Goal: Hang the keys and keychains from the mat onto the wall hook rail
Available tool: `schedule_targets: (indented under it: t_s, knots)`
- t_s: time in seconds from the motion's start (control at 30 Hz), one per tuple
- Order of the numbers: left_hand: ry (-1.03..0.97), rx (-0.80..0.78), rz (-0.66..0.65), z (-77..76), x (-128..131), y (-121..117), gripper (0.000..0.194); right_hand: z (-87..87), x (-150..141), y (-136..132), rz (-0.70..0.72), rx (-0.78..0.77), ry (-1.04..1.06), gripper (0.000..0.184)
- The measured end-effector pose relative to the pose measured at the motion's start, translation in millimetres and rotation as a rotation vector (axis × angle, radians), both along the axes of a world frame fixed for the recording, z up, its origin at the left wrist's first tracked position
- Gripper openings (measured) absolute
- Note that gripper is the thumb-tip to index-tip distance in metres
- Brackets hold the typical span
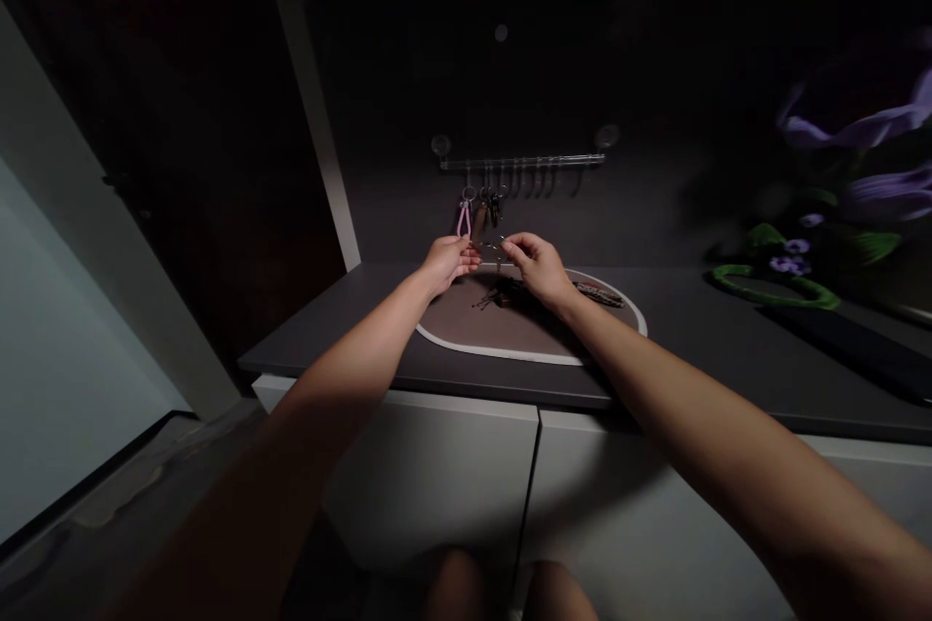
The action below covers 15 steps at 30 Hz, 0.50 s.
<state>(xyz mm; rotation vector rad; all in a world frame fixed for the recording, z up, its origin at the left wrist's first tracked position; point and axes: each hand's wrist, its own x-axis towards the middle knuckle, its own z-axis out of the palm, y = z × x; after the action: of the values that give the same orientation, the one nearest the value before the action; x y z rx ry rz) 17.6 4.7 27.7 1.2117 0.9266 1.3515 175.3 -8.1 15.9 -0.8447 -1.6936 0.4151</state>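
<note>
Clearly, taking the view as a clock face, the person's knees [457, 587] show at six o'clock, in front of pale cabinet doors [437, 466]. Above those runs a dark counter [313, 335], with an oval brown mat [473, 328] edged in white lying just below the centre. On the mat rests a dark bundle [502, 294], too dim to make out in detail; a patterned strip [601, 294] lies toward three o'clock from it, partly behind the right wrist.

The forearms reach in from seven and four o'clock, and the hands meet near the centre, over the mat. A thin metal piece [494, 246] spans the gap between them. The left hand [448, 264] pinches one end with thumb and forefinger, its other fingers loosely extended; the right hand [537, 265] grips the other end between thumb and forefinger, the remaining fingers curled.

At three o'clock are a green ring [764, 291] and a flat dark object [845, 344], with purple flowers [888, 194] slightly higher.

Farther back, around twelve, hang a pink loop [461, 218], a brown piece [482, 215] and dark keys [494, 206], below a clear rail [524, 161].
</note>
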Motion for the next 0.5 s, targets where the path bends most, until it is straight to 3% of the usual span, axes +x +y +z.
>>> schedule_targets:
  t_s: [0.17,0.3,0.4,0.5]
  knots:
    - [0.131,-0.107,-0.033,-0.5,0.3,-5.0,0.016,-1.6,2.2,4.1,-0.023,0.015,0.004,0.027]
    - [0.281,-0.092,-0.057,-4.0,0.7,-5.1,0.012,-1.9,2.9,5.6,-0.025,-0.003,0.000,0.027]
    - [0.363,0.015,-0.026,-6.9,2.1,-3.1,0.004,-1.0,2.5,4.0,0.000,-0.010,0.004,0.026]
    - [0.363,0.226,0.017,-6.7,3.9,-2.2,0.011,-0.2,2.3,2.0,0.016,-0.008,-0.007,0.025]
